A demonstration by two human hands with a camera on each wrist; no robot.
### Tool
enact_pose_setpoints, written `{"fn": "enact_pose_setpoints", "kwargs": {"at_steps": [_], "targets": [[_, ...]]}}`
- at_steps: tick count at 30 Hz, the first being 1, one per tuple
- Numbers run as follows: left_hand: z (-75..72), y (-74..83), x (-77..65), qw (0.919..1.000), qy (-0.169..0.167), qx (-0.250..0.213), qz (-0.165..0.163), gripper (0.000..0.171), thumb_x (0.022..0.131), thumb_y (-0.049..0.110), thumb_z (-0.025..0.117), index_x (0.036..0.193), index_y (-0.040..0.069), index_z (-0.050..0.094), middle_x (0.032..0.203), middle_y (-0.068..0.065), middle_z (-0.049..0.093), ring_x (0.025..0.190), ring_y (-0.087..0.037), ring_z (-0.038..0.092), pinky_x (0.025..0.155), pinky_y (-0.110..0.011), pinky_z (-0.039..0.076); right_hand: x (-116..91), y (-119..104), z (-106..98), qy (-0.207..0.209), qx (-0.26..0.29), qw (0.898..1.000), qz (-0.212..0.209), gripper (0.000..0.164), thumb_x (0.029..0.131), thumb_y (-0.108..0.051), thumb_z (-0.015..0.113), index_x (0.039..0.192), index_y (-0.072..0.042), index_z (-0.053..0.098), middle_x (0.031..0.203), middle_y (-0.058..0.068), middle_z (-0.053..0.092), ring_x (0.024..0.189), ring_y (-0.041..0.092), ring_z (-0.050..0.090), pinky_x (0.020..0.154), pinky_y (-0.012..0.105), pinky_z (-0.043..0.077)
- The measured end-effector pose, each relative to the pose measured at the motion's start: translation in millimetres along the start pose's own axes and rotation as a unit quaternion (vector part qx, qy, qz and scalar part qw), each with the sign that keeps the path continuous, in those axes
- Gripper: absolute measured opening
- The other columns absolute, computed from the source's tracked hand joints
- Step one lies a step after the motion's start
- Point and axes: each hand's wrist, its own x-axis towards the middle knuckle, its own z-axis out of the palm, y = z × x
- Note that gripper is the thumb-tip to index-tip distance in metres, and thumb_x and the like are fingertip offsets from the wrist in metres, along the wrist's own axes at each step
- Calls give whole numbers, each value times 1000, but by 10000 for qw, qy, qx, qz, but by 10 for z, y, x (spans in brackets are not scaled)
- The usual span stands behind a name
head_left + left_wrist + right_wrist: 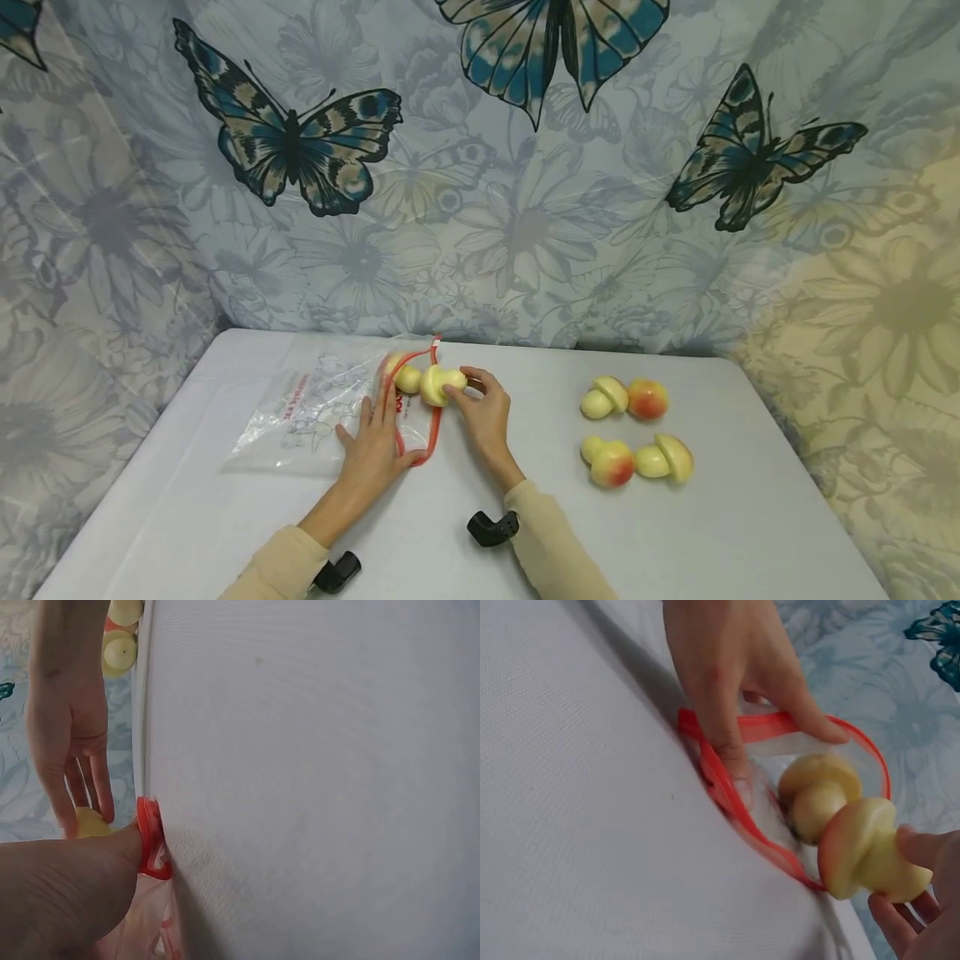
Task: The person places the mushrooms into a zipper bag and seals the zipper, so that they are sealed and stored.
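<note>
A clear plastic bag with a red-edged mouth lies on the table. My left hand spreads straight fingers over the bag's mouth and props it apart, its thumb reaching inside the red rim. With thumb and fingertips my right hand pinches the stem of a yellow toy mushroom, whose red-tinged cap points into the mouth. Just beyond that cap, a second toy mushroom sits within the opening. Black wrist cameras show below both forearms.
To the right on the white table lie several more yellow-and-red toy mushrooms, among them a red-topped one and a pale-capped one. Behind the table hangs a butterfly-patterned cloth.
</note>
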Motion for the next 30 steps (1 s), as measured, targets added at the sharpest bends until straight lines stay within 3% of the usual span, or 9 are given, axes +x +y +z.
{"fn": "enact_pose_setpoints", "kwargs": {"at_steps": [5,9,12,17,20,25,30], "targets": [[-27,12,2,9998,-39,172,26,122,70,47,84,156,0,12,164,-13,10,139,-51,28,89,-85,23,17,24,65,220,-44,9997,35,33,74,-7,84,104,2,71,105,14,71,96,28,70,76,29,56],[-51,4,-1,9986,123,485,159,118,68,48,85,154,-2,22,163,-14,12,142,-48,22,91,-84,22,-2,16,142,236,119,9996,66,33,75,-8,85,103,2,71,103,15,70,96,29,69,75,27,57],[-62,5,8,9968,270,667,345,115,65,48,86,152,-2,29,163,-14,13,144,-47,17,92,-84,20,-26,8,183,287,-11,9996,-74,33,73,-9,85,102,1,72,100,14,71,95,27,68,77,31,57],[-50,6,22,9963,219,723,406,118,65,48,86,153,-1,25,164,-13,8,146,-44,14,94,-82,21,-56,47,199,391,-329,9978,-416,33,74,-12,86,102,-2,74,99,9,68,96,24,66,84,42,54],[-33,5,30,9966,188,696,389,120,65,48,87,154,0,22,164,-12,6,146,-44,13,95,-82,21,-69,-33,162,149,-36,9989,-433,33,75,-6,84,104,3,72,101,15,66,98,29,66,84,42,55],[-27,12,34,9960,279,710,460,120,64,48,87,154,0,24,164,-13,8,146,-43,12,95,-82,20,-36,-55,114,-354,375,9983,-287,35,76,2,81,108,9,70,104,23,66,98,37,67,80,34,57],[-19,22,36,9950,348,765,546,123,64,48,88,154,0,20,164,-14,7,147,-43,12,96,-82,19,-45,58,128,-696,306,9969,-181,34,76,-5,82,107,4,71,103,18,71,93,29,71,77,27,57]]}}
